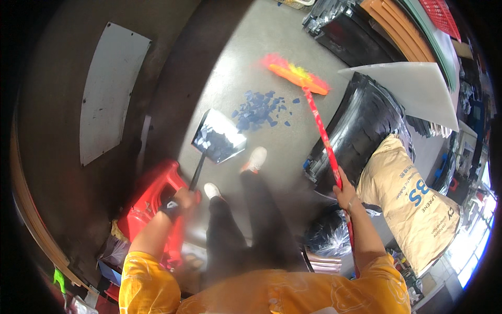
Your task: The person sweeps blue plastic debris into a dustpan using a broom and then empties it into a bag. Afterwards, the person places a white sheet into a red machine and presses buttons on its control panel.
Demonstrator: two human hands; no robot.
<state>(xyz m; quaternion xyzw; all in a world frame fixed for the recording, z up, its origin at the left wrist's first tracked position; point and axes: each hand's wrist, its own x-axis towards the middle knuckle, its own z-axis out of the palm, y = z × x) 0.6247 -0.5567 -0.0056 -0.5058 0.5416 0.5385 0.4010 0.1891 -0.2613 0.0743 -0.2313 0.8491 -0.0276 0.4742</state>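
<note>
My left hand point(184, 200) is closed round the black handle of a dustpan point(230, 152). The pan lies on the floor ahead of my feet, with some dark blue pieces in it. Just beyond its far right edge a loose pile of flat dark blue pieces point(256, 111) is spread over the floor. In my right hand point(345, 193) is the red patterned stick of a broom point(321, 125). The broom's orange head, with red and yellow bristles, is off to the far right of the pile, apart from it.
A red plastic chair point(151, 191) stands close by my left arm. Along the right are black wrapped bundles point(361, 118), a white sheet point(402, 83) and a large tan paper sack point(405, 201). A dark wall with a pale panel point(112, 94) rises at left.
</note>
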